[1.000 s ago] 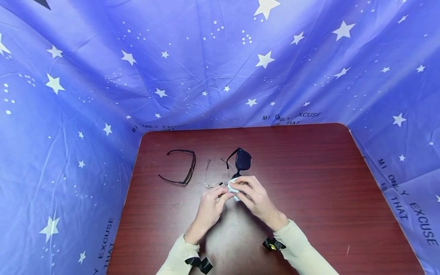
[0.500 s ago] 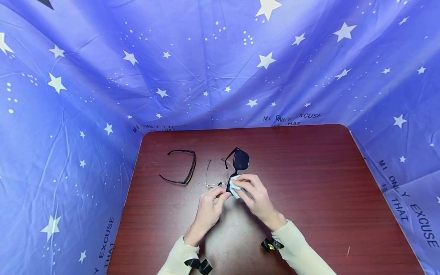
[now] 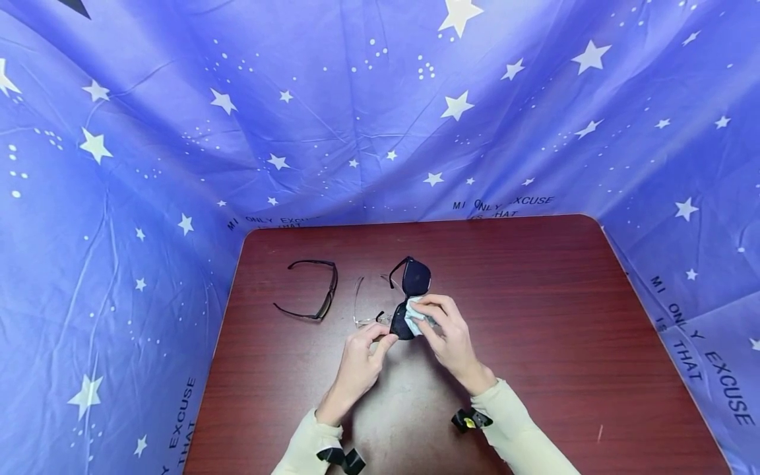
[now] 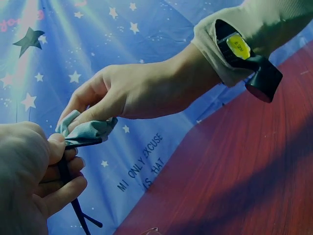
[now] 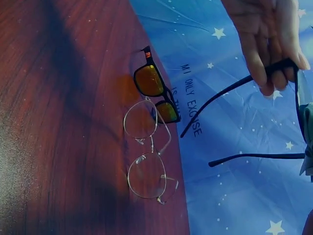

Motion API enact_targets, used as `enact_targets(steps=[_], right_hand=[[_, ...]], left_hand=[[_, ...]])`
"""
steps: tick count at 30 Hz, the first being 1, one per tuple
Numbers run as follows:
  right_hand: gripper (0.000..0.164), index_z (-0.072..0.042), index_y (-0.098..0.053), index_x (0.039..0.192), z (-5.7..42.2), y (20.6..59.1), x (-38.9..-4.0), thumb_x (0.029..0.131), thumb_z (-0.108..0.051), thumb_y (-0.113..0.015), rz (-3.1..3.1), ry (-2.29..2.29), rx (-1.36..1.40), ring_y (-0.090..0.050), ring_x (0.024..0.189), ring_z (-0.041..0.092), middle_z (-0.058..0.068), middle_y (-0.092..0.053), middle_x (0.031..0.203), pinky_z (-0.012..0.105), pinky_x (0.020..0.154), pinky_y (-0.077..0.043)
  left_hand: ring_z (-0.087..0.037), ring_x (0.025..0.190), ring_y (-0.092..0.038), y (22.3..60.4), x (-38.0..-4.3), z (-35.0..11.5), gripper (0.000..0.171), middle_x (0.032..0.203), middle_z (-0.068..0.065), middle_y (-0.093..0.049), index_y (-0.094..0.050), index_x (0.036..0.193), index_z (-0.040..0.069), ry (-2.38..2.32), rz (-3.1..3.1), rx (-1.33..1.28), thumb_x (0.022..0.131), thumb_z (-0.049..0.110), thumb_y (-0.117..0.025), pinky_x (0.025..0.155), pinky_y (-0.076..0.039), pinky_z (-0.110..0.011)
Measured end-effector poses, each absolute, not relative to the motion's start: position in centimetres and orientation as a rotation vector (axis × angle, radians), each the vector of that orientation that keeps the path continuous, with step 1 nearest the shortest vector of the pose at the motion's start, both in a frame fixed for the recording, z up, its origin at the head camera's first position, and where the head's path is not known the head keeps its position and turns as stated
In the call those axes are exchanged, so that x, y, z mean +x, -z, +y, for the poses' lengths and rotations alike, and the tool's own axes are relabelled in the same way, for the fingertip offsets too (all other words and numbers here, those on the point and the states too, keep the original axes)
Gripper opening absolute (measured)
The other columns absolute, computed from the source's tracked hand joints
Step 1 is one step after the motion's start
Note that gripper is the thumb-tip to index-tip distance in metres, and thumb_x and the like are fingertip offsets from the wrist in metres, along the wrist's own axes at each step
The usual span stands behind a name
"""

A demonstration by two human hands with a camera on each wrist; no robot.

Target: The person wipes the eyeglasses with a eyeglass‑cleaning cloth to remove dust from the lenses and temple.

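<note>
Black sunglasses [image 3: 417,277] with dark lenses are held up over the table, temples unfolded. My left hand [image 3: 361,356] pinches them at one hinge corner, thumb and fingers on the frame, as the left wrist view shows from behind. In my right hand [image 3: 448,336] a crumpled pale blue cloth [image 3: 415,316] is pinched between thumb and fingers and lies against the nearer lens. The left wrist view shows the cloth [image 4: 88,128] bunched around the frame's edge. From the right wrist view, both black temples [image 5: 259,156] stick out toward the table side.
Thin wire-rimmed clear glasses [image 5: 146,176] lie on the table just beyond my left hand, partly overlapped by the sunglasses in the head view. Further left lie black-framed glasses [image 3: 329,297] with orange-tinted lenses. The red-brown table [image 3: 534,316] is enclosed by a blue star-patterned curtain [image 3: 356,99].
My right hand has slid the cloth right and slightly up across the nearer lens, uncovering more of it. The sunglasses have tilted a little; my left hand keeps its pinch.
</note>
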State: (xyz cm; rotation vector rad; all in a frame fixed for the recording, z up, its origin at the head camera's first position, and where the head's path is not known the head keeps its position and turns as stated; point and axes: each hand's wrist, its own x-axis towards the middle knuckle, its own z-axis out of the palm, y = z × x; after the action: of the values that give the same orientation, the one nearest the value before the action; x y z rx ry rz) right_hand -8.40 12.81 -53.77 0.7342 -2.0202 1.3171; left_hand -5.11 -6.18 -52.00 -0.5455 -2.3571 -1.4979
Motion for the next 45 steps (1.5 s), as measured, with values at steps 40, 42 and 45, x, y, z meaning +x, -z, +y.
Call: enact_targets(steps=[40,42,45], right_hand=[[0.031,0.006,-0.074,0.108,14.7,52.5,-8.7,0.078,0.012,-0.076,-1.941,-1.28,0.593,-0.062,0.099,0.033,0.027,-0.065,0.106,0.013,0.094,-0.047],[0.038,0.005,-0.074,0.109,15.2,52.0,-9.1,0.073,0.019,-0.077,-1.962,-1.267,0.558,-0.061,0.098,0.029,0.027,-0.065,0.107,0.011,0.082,-0.048],[0.042,0.008,-0.074,0.106,15.1,50.4,-9.4,0.069,0.026,-0.076,-1.979,-1.238,0.527,-0.059,0.093,0.027,0.027,-0.065,0.105,0.014,0.065,-0.046]], left_hand=[[-0.022,0.088,-0.072,52.8,-4.9,-7.1,0.003,0.094,-0.007,-0.074,-0.074,0.094,0.004,1.571,-2.375,-0.559,0.095,0.003,-0.071,0.082,-0.06,-0.034],[-0.021,0.088,-0.071,52.8,-4.9,-7.2,0.003,0.094,-0.007,-0.074,-0.074,0.094,0.004,1.543,-2.382,-0.593,0.095,0.003,-0.07,0.081,-0.059,-0.034],[-0.02,0.089,-0.071,52.8,-4.9,-7.3,0.003,0.094,-0.006,-0.074,-0.074,0.094,0.004,1.506,-2.386,-0.665,0.095,0.003,-0.07,0.082,-0.058,-0.033]])
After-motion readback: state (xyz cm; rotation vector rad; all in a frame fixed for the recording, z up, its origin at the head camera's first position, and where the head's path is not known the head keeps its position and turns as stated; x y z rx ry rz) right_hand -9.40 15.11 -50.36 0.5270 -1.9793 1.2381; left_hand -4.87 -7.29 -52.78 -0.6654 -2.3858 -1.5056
